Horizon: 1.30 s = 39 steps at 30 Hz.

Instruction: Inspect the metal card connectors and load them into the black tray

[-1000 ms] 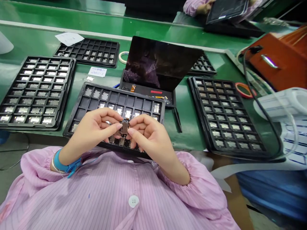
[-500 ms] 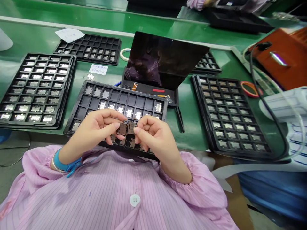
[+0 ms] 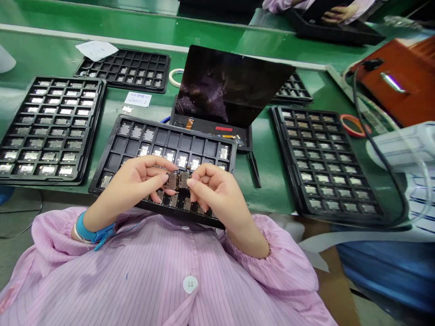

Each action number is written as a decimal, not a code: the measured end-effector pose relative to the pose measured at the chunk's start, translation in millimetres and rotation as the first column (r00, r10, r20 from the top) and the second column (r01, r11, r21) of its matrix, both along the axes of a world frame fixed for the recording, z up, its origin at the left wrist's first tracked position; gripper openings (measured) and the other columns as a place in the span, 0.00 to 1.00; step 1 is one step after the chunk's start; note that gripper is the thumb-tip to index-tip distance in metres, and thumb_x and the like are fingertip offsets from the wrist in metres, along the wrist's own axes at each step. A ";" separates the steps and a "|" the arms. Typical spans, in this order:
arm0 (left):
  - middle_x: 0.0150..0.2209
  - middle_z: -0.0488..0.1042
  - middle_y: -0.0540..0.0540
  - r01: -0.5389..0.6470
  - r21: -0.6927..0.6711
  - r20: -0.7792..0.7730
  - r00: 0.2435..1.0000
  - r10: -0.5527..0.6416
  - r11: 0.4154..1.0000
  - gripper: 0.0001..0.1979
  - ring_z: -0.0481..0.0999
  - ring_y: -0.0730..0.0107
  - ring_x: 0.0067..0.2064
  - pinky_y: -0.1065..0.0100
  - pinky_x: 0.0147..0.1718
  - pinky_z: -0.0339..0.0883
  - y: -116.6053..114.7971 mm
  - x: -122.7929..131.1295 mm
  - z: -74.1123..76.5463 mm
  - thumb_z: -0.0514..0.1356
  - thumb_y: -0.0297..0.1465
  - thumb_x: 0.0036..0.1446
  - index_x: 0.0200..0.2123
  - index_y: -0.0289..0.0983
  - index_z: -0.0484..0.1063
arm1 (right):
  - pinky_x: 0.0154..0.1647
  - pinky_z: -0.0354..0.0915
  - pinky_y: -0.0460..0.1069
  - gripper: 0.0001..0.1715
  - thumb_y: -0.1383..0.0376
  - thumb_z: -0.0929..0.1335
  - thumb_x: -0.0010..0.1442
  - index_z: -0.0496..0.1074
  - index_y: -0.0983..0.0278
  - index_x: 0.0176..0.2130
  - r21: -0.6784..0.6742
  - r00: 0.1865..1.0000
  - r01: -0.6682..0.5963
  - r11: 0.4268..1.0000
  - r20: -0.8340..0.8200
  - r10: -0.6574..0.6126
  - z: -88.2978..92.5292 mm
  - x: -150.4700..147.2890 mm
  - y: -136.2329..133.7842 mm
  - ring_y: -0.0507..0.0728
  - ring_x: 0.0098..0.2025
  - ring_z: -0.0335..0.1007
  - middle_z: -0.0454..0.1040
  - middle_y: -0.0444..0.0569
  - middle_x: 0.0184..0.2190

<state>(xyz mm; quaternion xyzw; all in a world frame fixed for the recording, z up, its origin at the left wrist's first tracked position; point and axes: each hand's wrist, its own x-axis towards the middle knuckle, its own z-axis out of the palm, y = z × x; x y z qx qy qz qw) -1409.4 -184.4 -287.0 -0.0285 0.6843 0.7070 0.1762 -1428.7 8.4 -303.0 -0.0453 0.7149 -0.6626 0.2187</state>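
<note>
Above the near edge of a black compartment tray [image 3: 159, 129], both hands are raised close together. My left hand [image 3: 142, 179] is closed, pinching a small circuit board [image 3: 171, 181] between thumb and fingers. A second small circuit board [image 3: 184, 179] is pinched by the thumb and forefinger of my right hand [image 3: 217, 188]. The two boards sit side by side; I cannot tell whether they touch. Several similar boards with metal shields lie in the tray's pockets, some of them hidden under my hands. A blue strap circles my left wrist.
Stacked trays of boards stand left [image 3: 50, 124] and right [image 3: 326, 158]. Behind my tray is an open black case [image 3: 234, 86] with a raised lid. Black tweezers [image 3: 254, 170], a handwritten label [image 3: 137, 99], tape rolls and an orange box [image 3: 401, 81] lie around. Across the bench, another person's hand shows.
My hands and the two boards stay nearly in place, with only a slight shift in the view. Across the bench, the other person's hand has come into sight over a black tray.
</note>
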 end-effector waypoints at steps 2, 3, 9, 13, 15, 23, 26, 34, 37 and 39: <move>0.28 0.80 0.46 0.000 -0.008 0.006 1.000 0.000 1.000 0.10 0.81 0.69 0.29 0.79 0.21 0.71 -0.7 0.0 -1.5 0.62 0.29 0.57 0.43 0.33 0.73 | 0.13 0.51 0.42 0.11 0.60 0.70 0.54 0.65 0.61 0.27 0.007 1.000 -0.007 1.000 -0.009 0.007 0.2 1.1 -1.0 0.46 0.14 0.57 0.70 0.40 0.17; 0.29 0.80 0.46 0.000 -0.014 0.005 1.000 0.000 1.000 0.10 0.80 0.70 0.28 0.79 0.20 0.71 -1.7 -0.1 -2.5 0.62 0.30 0.57 0.43 0.33 0.73 | 0.14 0.51 0.42 0.11 0.60 0.70 0.55 0.65 0.61 0.27 0.013 1.000 -0.013 1.000 -0.018 0.013 0.2 0.9 -0.8 0.46 0.14 0.57 0.70 0.40 0.17; 0.29 0.79 0.46 -0.113 -0.148 -0.085 0.991 0.102 0.982 0.11 0.82 0.63 0.33 0.74 0.24 0.74 -14.4 -26.1 -7.0 0.65 0.32 0.55 0.41 0.34 0.75 | 0.16 0.52 0.44 0.10 0.61 0.69 0.55 0.66 0.62 0.27 0.191 0.974 0.154 0.969 -0.194 -0.117 -7.9 -36.1 18.6 0.47 0.15 0.57 0.70 0.41 0.17; 0.34 0.79 0.42 -0.192 -0.314 -0.202 0.970 0.132 0.930 0.09 0.82 0.62 0.34 0.68 0.30 0.76 -6.2 -73.7 -8.4 0.62 0.27 0.55 0.40 0.31 0.74 | 0.21 0.56 0.46 0.09 0.66 0.68 0.54 0.65 0.63 0.24 0.425 0.940 0.284 0.859 -0.300 -0.162 -19.4 -81.8 30.8 0.48 0.15 0.59 0.71 0.43 0.16; 0.33 0.79 0.42 -0.122 -0.471 -0.222 0.975 0.017 0.874 0.10 0.81 0.64 0.33 0.67 0.30 0.75 5.1 -95.8 -12.0 0.59 0.25 0.56 0.42 0.30 0.74 | 0.23 0.57 0.47 0.09 0.67 0.67 0.53 0.65 0.63 0.23 0.513 0.949 0.266 0.816 -0.288 -0.128 -23.5 -95.3 29.6 0.49 0.16 0.61 0.71 0.43 0.16; 0.33 0.78 0.40 -0.153 -0.715 -0.332 0.933 -0.139 0.682 0.05 0.76 0.57 0.37 0.57 0.41 0.68 43.9 -115.9 -33.8 0.63 0.26 0.51 0.33 0.32 0.77 | 0.28 0.57 0.49 0.11 0.62 0.69 0.54 0.66 0.62 0.23 0.689 0.946 0.241 0.684 -0.324 -0.007 -37.6 -99.2 19.0 0.54 0.24 0.67 0.73 0.45 0.20; 0.35 0.78 0.41 -0.199 -0.749 -0.373 0.915 -0.155 0.631 0.09 0.75 0.58 0.38 0.58 0.42 0.67 36.3 -110.7 -28.0 0.62 0.27 0.53 0.38 0.32 0.77 | 0.29 0.57 0.49 0.11 0.62 0.70 0.55 0.65 0.61 0.25 0.670 0.934 0.260 0.695 -0.358 -0.004 -38.9 -95.4 21.2 0.55 0.26 0.68 0.73 0.44 0.20; 0.32 0.76 0.44 -0.251 -0.892 -0.303 0.949 -0.083 0.376 0.05 0.73 0.61 0.35 0.64 0.35 0.63 -68.5 -108.5 2.5 0.59 0.27 0.52 0.32 0.35 0.75 | 0.30 0.59 0.49 0.09 0.62 0.69 0.59 0.68 0.62 0.28 0.499 0.881 0.315 0.807 -0.470 -0.053 -15.9 -68.7 24.1 0.54 0.25 0.67 0.72 0.43 0.22; 0.28 0.73 0.47 -0.157 -0.911 -0.228 0.962 -0.148 0.380 0.05 0.71 0.64 0.30 0.64 0.31 0.59 -88.8 -112.3 -5.6 0.61 0.27 0.49 0.32 0.36 0.75 | 0.32 0.60 0.50 0.05 0.65 0.68 0.60 0.70 0.63 0.31 0.562 0.861 0.177 0.808 -0.486 0.149 -1.9 -64.8 2.4 0.55 0.30 0.70 0.76 0.46 0.28; 0.28 0.72 0.49 -0.094 -0.907 -0.201 0.953 -0.227 0.411 0.09 0.71 0.65 0.31 0.65 0.32 0.59 -91.1 -116.5 -13.7 0.63 0.27 0.48 0.36 0.37 0.75 | 0.33 0.60 0.50 0.02 0.67 0.68 0.60 0.72 0.63 0.34 0.650 0.819 0.059 0.758 -0.465 0.335 4.3 -69.6 -20.3 0.57 0.33 0.72 0.78 0.48 0.32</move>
